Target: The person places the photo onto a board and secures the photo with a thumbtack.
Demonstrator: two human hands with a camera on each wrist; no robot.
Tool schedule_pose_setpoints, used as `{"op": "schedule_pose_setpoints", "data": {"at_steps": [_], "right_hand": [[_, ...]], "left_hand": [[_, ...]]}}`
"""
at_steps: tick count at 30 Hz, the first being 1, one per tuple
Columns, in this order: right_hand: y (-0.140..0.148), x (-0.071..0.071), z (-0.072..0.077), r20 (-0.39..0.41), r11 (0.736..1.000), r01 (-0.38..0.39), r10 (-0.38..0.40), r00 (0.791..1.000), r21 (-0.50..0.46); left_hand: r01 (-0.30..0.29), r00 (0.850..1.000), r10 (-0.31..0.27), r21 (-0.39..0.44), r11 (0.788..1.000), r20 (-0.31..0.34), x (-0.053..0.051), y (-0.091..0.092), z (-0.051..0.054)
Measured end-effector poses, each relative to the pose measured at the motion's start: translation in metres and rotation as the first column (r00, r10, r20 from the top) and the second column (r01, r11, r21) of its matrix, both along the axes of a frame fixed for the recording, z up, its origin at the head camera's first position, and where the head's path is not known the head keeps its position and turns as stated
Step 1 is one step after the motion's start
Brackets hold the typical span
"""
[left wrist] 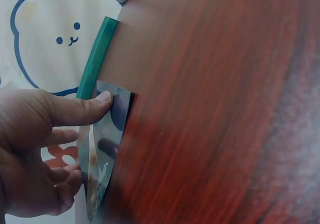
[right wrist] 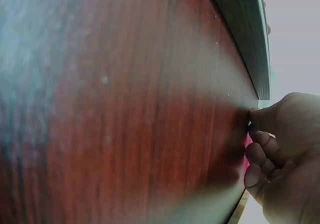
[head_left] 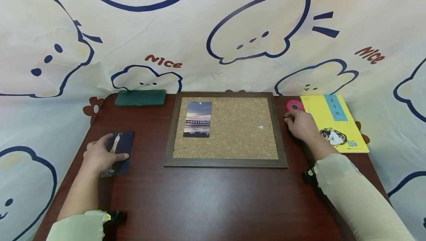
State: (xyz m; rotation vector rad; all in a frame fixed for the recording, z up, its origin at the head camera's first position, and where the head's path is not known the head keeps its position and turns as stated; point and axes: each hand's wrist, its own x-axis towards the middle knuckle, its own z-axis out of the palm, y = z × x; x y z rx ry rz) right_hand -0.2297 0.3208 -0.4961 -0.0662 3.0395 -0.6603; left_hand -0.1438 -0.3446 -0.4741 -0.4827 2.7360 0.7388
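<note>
My left hand (head_left: 101, 155) holds a dark photo card (head_left: 124, 152) with a pale tower on it, at the table's left side. In the left wrist view, its thumb lies across the face of the card and the other fingers are at the far edge. My right hand (head_left: 302, 124) is at the table surface between the corkboard (head_left: 236, 130) and a yellow book (head_left: 319, 113), just in front of a pink ring-shaped roll (head_left: 294, 105). Its fingers are curled, thumb and index tips close together. Whether something small sits between them is unclear.
On the corkboard's left side hangs a sunset pier photo (head_left: 197, 119); a small whitish cluster (head_left: 261, 126) is on its right side. A green case (head_left: 141, 98) lies at the back left. Behind the brown table (head_left: 206, 200) hangs a printed cloth (head_left: 246, 23).
</note>
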Motion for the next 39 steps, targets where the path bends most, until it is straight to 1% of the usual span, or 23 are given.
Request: {"op": "schedule_pose_setpoints", "data": {"at_steps": [4,9,13,17,20,23,25,29,35,39], "right_hand": [[-0.002,0.001,0.000,-0.006,1.000,-0.013,0.013,1.000,-0.010],[-0.002,0.002,0.000,0.003,1.000,-0.006,0.006,1.000,-0.021],[-0.001,0.004,0.001,-0.016,0.999,-0.014,0.013,1.000,-0.029],[-0.001,0.006,0.003,-0.039,0.999,-0.019,0.017,0.999,-0.041],[-0.003,0.008,0.006,-0.031,0.999,-0.008,0.006,0.999,-0.054],[-0.005,0.010,0.009,-0.017,0.998,0.007,-0.009,1.000,-0.070],[-0.006,0.011,0.010,-0.013,0.997,0.012,-0.013,1.000,-0.079],[-0.008,0.013,0.012,-0.032,0.997,0.009,-0.012,0.999,-0.082],[-0.009,0.014,0.013,-0.062,0.996,-0.002,-0.003,0.998,-0.086],[-0.010,0.015,0.014,-0.060,0.996,-0.002,-0.004,0.998,-0.093]], "left_hand": [[0.001,1.000,-0.001,-0.012,1.000,-0.012,-0.001,-0.002,0.000],[-0.006,1.000,0.006,0.017,1.000,-0.011,-0.001,-0.003,0.002],[0.009,0.999,-0.008,0.032,0.999,-0.042,-0.002,-0.001,0.002],[0.018,0.997,-0.011,0.088,0.996,-0.076,-0.004,0.002,0.001],[0.015,0.997,-0.004,0.144,0.989,-0.074,-0.004,0.003,0.003],[0.017,0.998,-0.005,0.180,0.983,-0.065,-0.005,0.004,0.005],[0.027,0.998,-0.014,0.194,0.981,-0.067,-0.005,0.006,0.007],[0.046,0.996,-0.029,0.219,0.975,-0.081,-0.007,0.008,0.010],[0.050,0.995,-0.025,0.261,0.964,-0.101,-0.011,0.015,0.015],[0.062,0.994,-0.034,0.280,0.958,-0.106,-0.013,0.020,0.020]]}}
